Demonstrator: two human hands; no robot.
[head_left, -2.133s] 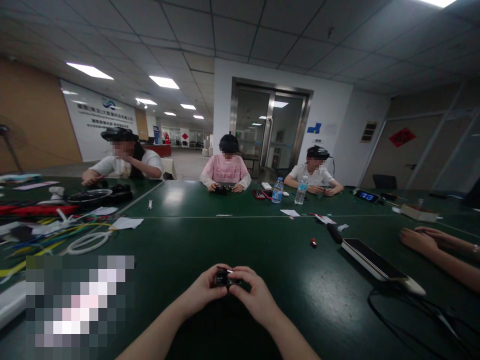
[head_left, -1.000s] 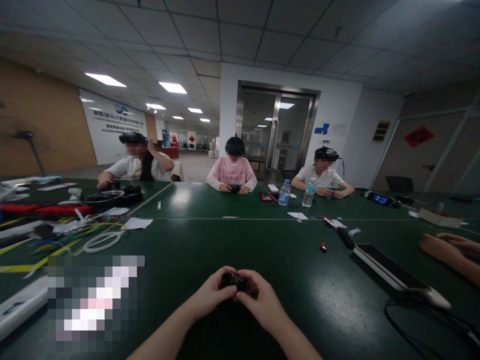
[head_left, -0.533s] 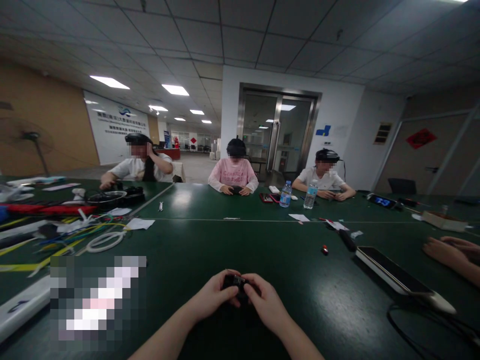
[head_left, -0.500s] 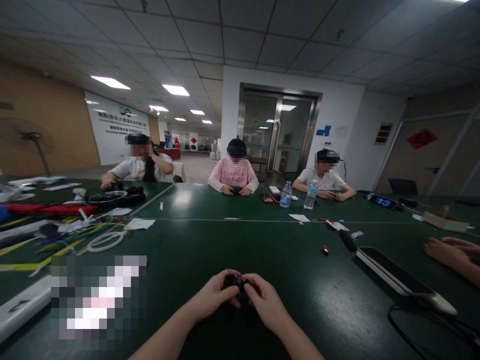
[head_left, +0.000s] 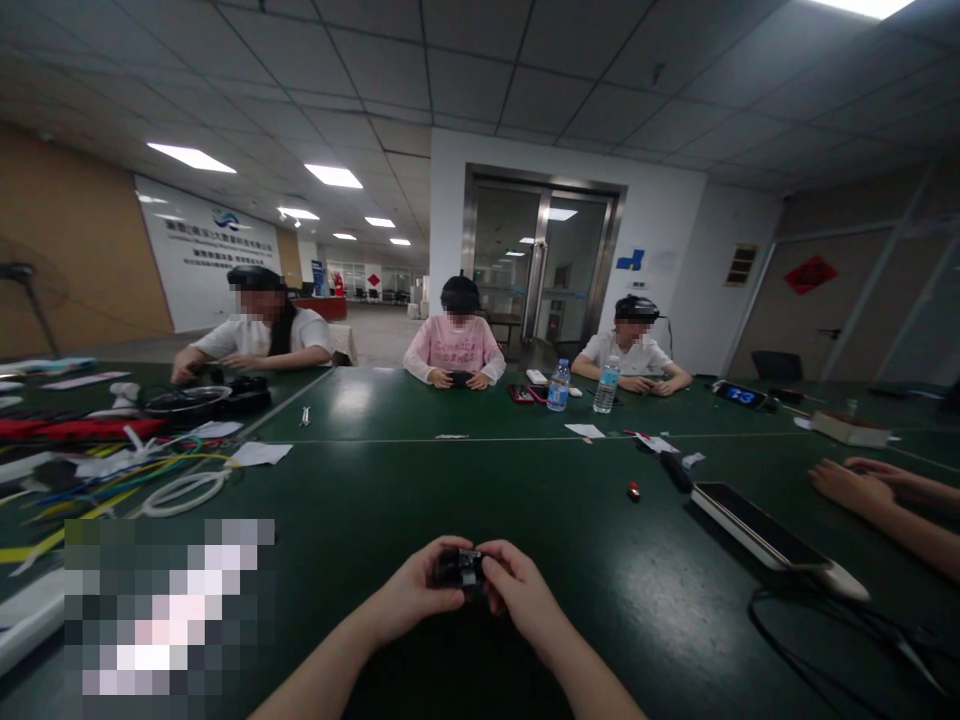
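Note:
Between my two hands is a small black device (head_left: 459, 568) with a light patch on its face; its exact kind is too small to make out. My left hand (head_left: 420, 590) wraps round its left side, thumb along the lower edge. On the right side, the fingers of my right hand (head_left: 514, 585) are closed on it, with the thumb near its right edge. Both hands are just above the dark green table (head_left: 360, 500), close to its near side. My fingers hide part of the device.
A tablet-like device (head_left: 757, 525) with a cable (head_left: 795, 645) lies to the right, near a co-worker's hands (head_left: 855, 485). A small red item (head_left: 634, 491) is nearer. Cables (head_left: 184, 492) and paper (head_left: 261, 454) are at left. Two water bottles (head_left: 559, 387) stand ahead; three people sit opposite.
My left thumb has moved down off the device's face, so more of it shows. The whole view has shifted slightly. The person at far left has lowered a raised hand.

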